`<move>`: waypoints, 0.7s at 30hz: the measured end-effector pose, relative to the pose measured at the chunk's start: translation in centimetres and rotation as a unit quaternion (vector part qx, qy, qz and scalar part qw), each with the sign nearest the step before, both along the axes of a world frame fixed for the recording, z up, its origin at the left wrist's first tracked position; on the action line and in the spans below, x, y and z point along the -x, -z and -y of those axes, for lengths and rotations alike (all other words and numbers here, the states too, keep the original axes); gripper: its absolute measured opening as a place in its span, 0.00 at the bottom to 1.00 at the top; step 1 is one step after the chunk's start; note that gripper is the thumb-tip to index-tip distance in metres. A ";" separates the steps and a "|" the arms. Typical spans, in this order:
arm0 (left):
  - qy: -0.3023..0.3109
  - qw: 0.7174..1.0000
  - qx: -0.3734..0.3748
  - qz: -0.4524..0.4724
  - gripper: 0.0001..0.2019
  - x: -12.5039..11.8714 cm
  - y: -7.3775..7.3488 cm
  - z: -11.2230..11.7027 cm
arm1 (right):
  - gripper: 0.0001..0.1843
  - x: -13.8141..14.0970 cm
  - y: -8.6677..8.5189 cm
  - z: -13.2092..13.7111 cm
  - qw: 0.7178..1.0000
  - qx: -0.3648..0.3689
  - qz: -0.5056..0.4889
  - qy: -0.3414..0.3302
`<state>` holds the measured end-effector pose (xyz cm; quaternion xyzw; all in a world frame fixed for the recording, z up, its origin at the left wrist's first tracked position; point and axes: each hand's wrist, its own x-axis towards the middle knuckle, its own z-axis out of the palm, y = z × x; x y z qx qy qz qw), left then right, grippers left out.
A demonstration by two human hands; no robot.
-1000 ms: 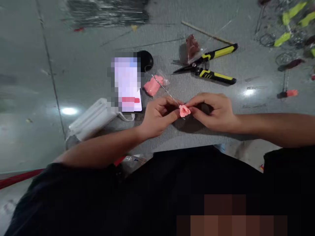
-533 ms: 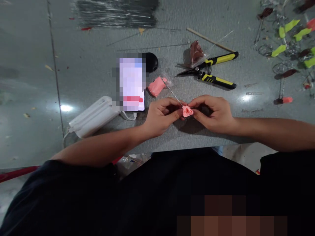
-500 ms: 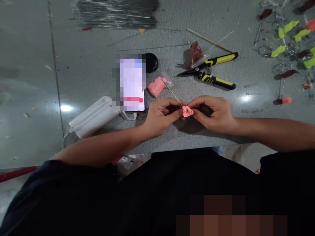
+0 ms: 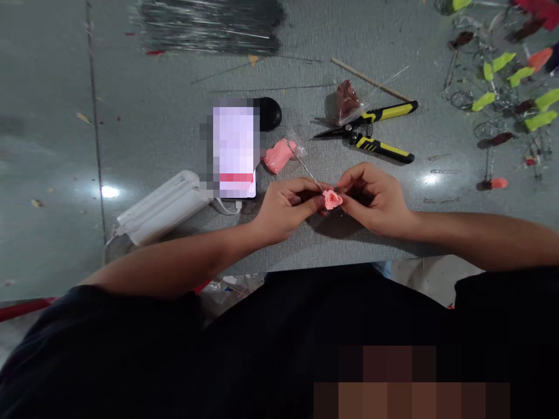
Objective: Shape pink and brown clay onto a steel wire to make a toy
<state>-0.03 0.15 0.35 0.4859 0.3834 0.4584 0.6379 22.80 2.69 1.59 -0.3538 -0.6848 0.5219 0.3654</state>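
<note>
Between my two hands is a small pink flower (image 4: 332,199) with ruffled petals, on a twisted wire stem (image 4: 309,167) that slants up and left. My left hand (image 4: 286,210) pinches it from the left, thumb against the petals. From the right, my right hand (image 4: 378,201) has its thumb at the petal edge and its index finger bent above; the other fingertips are partly hidden. Just beyond my left hand lies a clear bag of pink clay-like material (image 4: 280,156), close to the upper end of the wire.
Yellow-and-black pliers (image 4: 384,131) lie beside a brown packet (image 4: 348,102) and a thin wooden stick (image 4: 371,78). A phone (image 4: 236,145), a black rounded object (image 4: 268,113) and a white device (image 4: 163,206) are left. Dark wires (image 4: 209,26) lie at the back; coloured wired pieces (image 4: 498,102) spread right.
My right index finger has lifted and bent back a little from the flower. The flower stays in nearly the same place, and the view has shifted slightly.
</note>
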 end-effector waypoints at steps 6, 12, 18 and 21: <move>0.008 0.999 0.044 0.013 0.21 0.2 -0.2 0.1 | 0.12 -1.1 1.2 -2.3 0.996 -0.024 -0.046 -0.068; 0.078 0.992 0.097 0.036 0.20 -0.1 -1.0 1.4 | 0.09 0.4 2.4 -4.8 0.969 -0.220 0.113 0.014; 0.126 0.989 0.061 0.044 0.15 -0.1 -1.0 2.6 | 0.23 6.6 0.4 -9.1 0.826 -0.444 0.342 -0.059; 0.147 0.987 0.051 0.049 0.11 -0.1 -0.9 2.7 | 0.41 10.0 -0.1 -10.8 0.812 -0.441 0.379 -0.058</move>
